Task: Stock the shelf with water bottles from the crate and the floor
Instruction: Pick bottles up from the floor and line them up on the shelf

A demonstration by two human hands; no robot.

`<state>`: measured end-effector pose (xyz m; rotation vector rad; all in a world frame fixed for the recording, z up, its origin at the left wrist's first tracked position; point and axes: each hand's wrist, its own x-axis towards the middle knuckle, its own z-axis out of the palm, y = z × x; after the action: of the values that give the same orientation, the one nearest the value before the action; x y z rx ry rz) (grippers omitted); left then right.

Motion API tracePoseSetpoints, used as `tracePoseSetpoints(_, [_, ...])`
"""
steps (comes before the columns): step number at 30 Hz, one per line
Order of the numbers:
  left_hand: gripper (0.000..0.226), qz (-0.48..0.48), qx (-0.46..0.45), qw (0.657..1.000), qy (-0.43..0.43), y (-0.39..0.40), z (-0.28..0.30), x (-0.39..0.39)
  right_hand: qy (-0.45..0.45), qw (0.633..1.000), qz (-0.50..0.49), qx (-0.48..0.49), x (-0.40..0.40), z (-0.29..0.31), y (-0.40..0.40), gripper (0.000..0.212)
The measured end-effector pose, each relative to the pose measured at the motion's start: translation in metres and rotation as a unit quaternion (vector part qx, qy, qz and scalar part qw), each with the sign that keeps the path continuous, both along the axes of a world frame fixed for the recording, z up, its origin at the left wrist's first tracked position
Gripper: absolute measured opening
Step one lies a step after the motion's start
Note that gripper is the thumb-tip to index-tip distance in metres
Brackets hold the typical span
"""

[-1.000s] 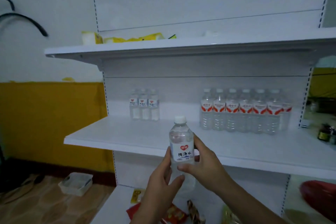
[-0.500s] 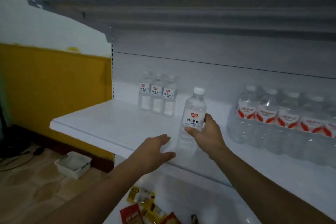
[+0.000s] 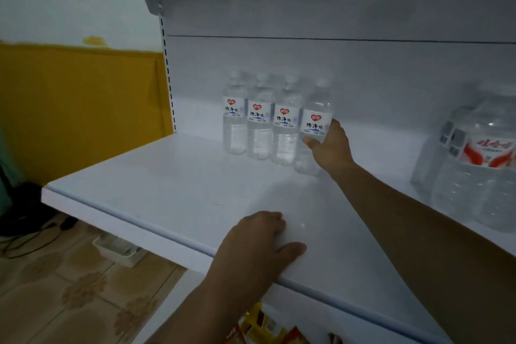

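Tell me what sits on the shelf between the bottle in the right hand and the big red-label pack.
Nothing: in the head view, the shelf between the held bottle and the pack is bare.

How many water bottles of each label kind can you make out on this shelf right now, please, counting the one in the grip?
Small bottles with the red heart label: 4, namely three standing and one held by the right hand.
Larger bottles with the red and white label: blurred and cropped, count unclear.
Total countable: 4.
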<state>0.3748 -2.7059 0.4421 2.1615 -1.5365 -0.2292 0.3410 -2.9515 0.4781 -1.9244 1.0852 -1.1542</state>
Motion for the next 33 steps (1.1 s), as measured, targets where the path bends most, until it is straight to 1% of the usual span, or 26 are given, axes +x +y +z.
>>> tracePoseSetpoints(2, [0.057,0.001,-0.002,1.0,0.0,0.0,0.001,0.0,-0.003,1.0,-0.017,0.002,0.01,0.0,-0.004,0.059])
tracePoseSetpoints(6, [0.056,-0.01,-0.005,1.0,0.002,0.001,-0.001,0.0,0.028,0.999,-0.04,0.024,0.015,-0.001,-0.006,0.059])
tracePoseSetpoints(8, [0.055,-0.007,-0.026,1.0,0.006,0.005,-0.005,0.0,0.046,0.996,-0.046,0.065,0.007,-0.004,0.004,0.056])
tracePoseSetpoints(9, [0.054,-0.004,-0.042,0.999,0.013,0.011,-0.007,0.0,0.043,0.994,-0.046,0.092,0.0,-0.009,0.013,0.058])
tracePoseSetpoints(11, [0.053,0.003,-0.086,0.996,0.033,0.032,-0.012,-0.003,0.025,0.991,-0.026,0.127,-0.022,-0.019,0.044,0.069])
tracePoseSetpoints(12, [0.052,0.013,-0.112,0.993,0.043,0.049,-0.017,-0.005,0.022,0.991,-0.001,0.128,-0.036,-0.023,0.067,0.069])
tracePoseSetpoints(14, [0.049,0.047,-0.164,0.984,0.048,0.089,-0.032,-0.011,0.008,0.989,0.062,0.134,-0.072,-0.028,0.114,0.061])
tracePoseSetpoints(16, [0.049,0.09,-0.191,0.976,0.041,0.129,-0.054,-0.018,0.024,0.99,0.099,0.103,-0.11,-0.03,0.162,0.052])
tracePoseSetpoints(17, [0.05,0.106,-0.183,0.976,0.043,0.147,-0.067,-0.023,0.041,0.992,0.102,0.069,-0.127,-0.035,0.184,0.047])
tracePoseSetpoints(19, [0.051,0.119,-0.142,0.98,0.078,0.174,-0.097,-0.029,0.063,0.992,0.104,0.012,-0.154,-0.049,0.227,0.036])
tracePoseSetpoints(20, [0.05,0.128,-0.124,0.979,0.101,0.185,-0.113,-0.032,0.06,0.991,0.118,0.012,-0.163,-0.062,0.249,0.034])
tracePoseSetpoints(23, [0.046,0.152,-0.068,0.971,0.174,0.216,-0.168,-0.047,0.032,0.981,0.169,0.089,-0.183,-0.111,0.306,0.038])
tracePoseSetpoints(26, [0.044,0.173,-0.001,0.961,0.216,0.24,-0.231,-0.061,0.063,0.966,0.182,0.175,-0.185,-0.177,0.339,0.026])
tracePoseSetpoints(27, [0.044,0.188,0.019,0.954,0.231,0.247,-0.251,-0.064,0.078,0.953,0.187,0.227,-0.183,-0.206,0.348,0.024])
tracePoseSetpoints(29, [0.045,0.211,0.055,0.944,0.249,0.26,-0.291,-0.067,0.113,0.914,0.179,0.345,-0.18,-0.273,0.36,0.024])
tracePoseSetpoints(30, [0.044,0.222,0.072,0.937,0.259,0.265,-0.31,-0.067,0.141,0.896,0.173,0.384,-0.177,-0.305,0.365,0.027])
tracePoseSetpoints(32, [0.045,0.252,0.099,0.917,0.292,0.274,-0.347,-0.065,0.188,0.872,0.162,0.423,-0.171,-0.364,0.369,0.033])
tracePoseSetpoints(33, [0.046,0.267,0.112,0.908,0.303,0.277,-0.366,-0.062,0.205,0.862,0.156,0.437,-0.166,-0.391,0.369,0.026])
